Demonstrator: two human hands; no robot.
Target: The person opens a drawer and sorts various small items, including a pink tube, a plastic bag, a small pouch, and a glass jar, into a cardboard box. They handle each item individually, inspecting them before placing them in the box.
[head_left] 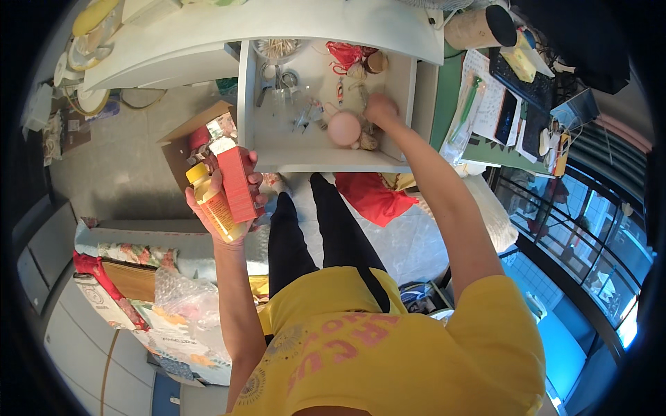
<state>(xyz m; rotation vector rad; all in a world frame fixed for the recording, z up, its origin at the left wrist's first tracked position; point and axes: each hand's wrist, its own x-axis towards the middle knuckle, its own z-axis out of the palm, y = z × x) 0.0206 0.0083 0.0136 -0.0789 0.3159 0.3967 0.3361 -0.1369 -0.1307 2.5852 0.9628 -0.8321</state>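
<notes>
My left hand (220, 197) is closed round two things at once. One is a bottle (216, 209) with a yellow cap, the other a narrow red box (236, 184) with a white and silver end. My right hand (381, 109) reaches into the pulled-out white drawer (277, 149), near its right wall. Its fingers are curled together beside a small stringed thing, and what they hold, if anything, is hidden. A round pink object (343, 129) lies left of that hand. Red cord tassels (341, 57) and a small brown jar (375, 62) lie farther back.
Below my left hand's side stands an open cardboard box (175, 154). Small metal clips and keys (283, 80) lie in the drawer near a dish of cotton swabs (276, 47). A green desk (447, 100) with papers and a keyboard (517, 83) stands right. A red cloth (378, 199) hangs below the drawer.
</notes>
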